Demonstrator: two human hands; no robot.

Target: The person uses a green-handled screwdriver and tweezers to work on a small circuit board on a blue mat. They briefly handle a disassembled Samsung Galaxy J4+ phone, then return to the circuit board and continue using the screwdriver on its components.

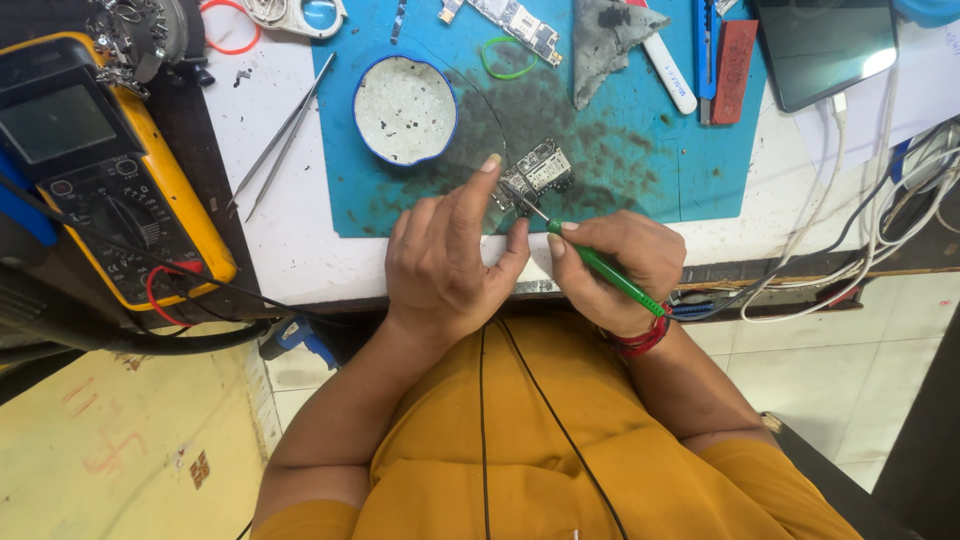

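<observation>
A small circuit board lies on the blue work mat near the table's front edge. My left hand rests on the mat, its index finger pressing the board's left end and its thumb beside the tool's tip. My right hand grips a green-handled screwdriver; its thin metal tip touches the board's lower left part.
A round blue-rimmed dish sits left of the board. Metal tweezers lie at the mat's left edge. A yellow multimeter stands far left. Behind are a second board, a green rubber band, a grey cloth, a tablet and white cables.
</observation>
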